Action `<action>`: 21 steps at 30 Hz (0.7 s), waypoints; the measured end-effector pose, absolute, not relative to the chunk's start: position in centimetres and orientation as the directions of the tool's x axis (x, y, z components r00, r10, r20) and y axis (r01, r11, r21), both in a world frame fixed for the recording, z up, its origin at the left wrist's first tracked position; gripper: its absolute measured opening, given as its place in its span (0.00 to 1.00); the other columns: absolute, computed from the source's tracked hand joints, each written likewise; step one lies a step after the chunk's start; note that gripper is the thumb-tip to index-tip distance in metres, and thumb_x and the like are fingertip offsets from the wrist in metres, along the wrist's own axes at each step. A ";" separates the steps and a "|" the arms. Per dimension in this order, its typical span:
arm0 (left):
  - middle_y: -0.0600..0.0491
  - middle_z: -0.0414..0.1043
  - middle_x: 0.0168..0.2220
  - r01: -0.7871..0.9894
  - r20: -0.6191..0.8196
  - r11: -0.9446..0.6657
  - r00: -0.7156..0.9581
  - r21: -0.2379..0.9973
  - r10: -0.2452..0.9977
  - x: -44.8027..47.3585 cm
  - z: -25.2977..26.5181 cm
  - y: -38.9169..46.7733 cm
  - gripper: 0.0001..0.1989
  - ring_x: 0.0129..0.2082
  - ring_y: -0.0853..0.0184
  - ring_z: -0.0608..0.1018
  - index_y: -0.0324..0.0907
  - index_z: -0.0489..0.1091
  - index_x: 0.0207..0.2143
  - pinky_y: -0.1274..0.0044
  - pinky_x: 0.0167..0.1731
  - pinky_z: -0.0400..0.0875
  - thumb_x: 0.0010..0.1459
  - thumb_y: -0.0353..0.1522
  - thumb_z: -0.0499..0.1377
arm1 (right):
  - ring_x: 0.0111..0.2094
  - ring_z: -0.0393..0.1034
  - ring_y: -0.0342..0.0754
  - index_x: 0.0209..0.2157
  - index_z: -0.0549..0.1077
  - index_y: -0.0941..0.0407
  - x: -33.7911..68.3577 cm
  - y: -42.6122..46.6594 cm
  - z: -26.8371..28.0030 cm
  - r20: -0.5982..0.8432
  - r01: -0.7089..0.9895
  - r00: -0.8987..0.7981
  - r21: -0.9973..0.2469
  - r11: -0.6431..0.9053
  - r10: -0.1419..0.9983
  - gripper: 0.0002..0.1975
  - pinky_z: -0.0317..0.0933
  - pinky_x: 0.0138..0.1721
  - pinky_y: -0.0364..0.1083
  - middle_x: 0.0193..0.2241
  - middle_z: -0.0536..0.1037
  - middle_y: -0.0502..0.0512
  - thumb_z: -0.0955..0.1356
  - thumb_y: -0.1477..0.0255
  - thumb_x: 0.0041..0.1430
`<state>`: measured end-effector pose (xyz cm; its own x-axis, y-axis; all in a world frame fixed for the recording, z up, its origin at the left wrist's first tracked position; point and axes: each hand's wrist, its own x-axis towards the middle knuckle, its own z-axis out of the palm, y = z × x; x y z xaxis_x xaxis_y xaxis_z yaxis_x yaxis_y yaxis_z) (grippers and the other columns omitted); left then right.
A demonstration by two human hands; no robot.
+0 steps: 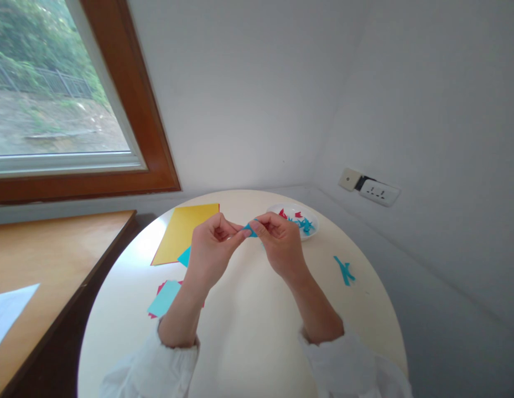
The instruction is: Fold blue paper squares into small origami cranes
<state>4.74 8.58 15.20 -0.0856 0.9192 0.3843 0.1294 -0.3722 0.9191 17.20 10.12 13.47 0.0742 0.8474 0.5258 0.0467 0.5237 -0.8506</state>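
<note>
Hands, two: left hand (212, 243) and right hand (279, 240) pinch one small blue paper piece (250, 229), fingers curled tight, above the round table (248, 331).

Most of the blue paper strip (250, 229) is hidden between the fingertips of the left hand (213, 246) and right hand (279, 243), so its shape cannot be told. The paper bits in the white dish (312, 228) are too small to make out. The left forearm covers part of the pale blue sheet (164, 297), and the white paper (8, 312) is cut off by the left edge.
</note>
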 end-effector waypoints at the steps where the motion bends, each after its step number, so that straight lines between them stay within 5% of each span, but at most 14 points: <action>1: 0.56 0.71 0.20 0.113 0.375 -0.365 -0.077 0.924 0.924 4.7 15.2 8.6 0.14 0.22 0.72 0.73 0.40 0.60 0.18 0.81 0.21 0.65 0.41 0.32 0.65 | 0.23 0.62 0.40 0.22 0.71 0.57 17.2 10.1 13.4 0.525 0.044 0.074 -0.851 0.524 0.848 0.07 0.56 0.27 0.42 0.19 0.71 0.47 0.67 0.69 0.50; 6: 0.55 0.73 0.21 0.076 0.256 -0.260 0.054 0.963 0.965 4.0 15.7 8.7 0.14 0.23 0.69 0.76 0.39 0.68 0.29 0.80 0.23 0.68 0.41 0.36 0.65 | 0.23 0.60 0.40 0.21 0.70 0.58 17.5 10.3 13.3 0.524 0.045 0.066 -0.851 0.522 0.849 0.08 0.55 0.26 0.41 0.19 0.70 0.47 0.67 0.69 0.50; 11: 0.51 0.75 0.22 0.249 0.232 -0.271 0.178 0.930 0.956 3.4 16.5 8.5 0.14 0.27 0.65 0.77 0.38 0.73 0.23 0.78 0.25 0.70 0.48 0.41 0.60 | 0.23 0.61 0.40 0.22 0.70 0.58 17.9 10.4 13.3 0.515 0.055 0.060 -0.857 0.513 0.855 0.08 0.56 0.26 0.41 0.19 0.70 0.47 0.68 0.69 0.50; 21: 0.51 0.74 0.23 0.311 0.327 -0.339 0.092 0.888 0.941 3.5 15.7 9.0 0.10 0.25 0.67 0.75 0.38 0.71 0.23 0.78 0.26 0.69 0.51 0.36 0.56 | 0.26 0.64 0.42 0.25 0.73 0.58 18.2 10.9 13.2 0.455 0.126 -0.064 -0.879 0.459 0.888 0.13 0.57 0.28 0.42 0.22 0.73 0.50 0.66 0.62 0.51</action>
<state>3.53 8.96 15.71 0.0924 0.9405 0.3270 0.3107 -0.3392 0.8879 18.19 10.91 13.20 -0.0639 0.8883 0.4548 0.1263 0.4593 -0.8793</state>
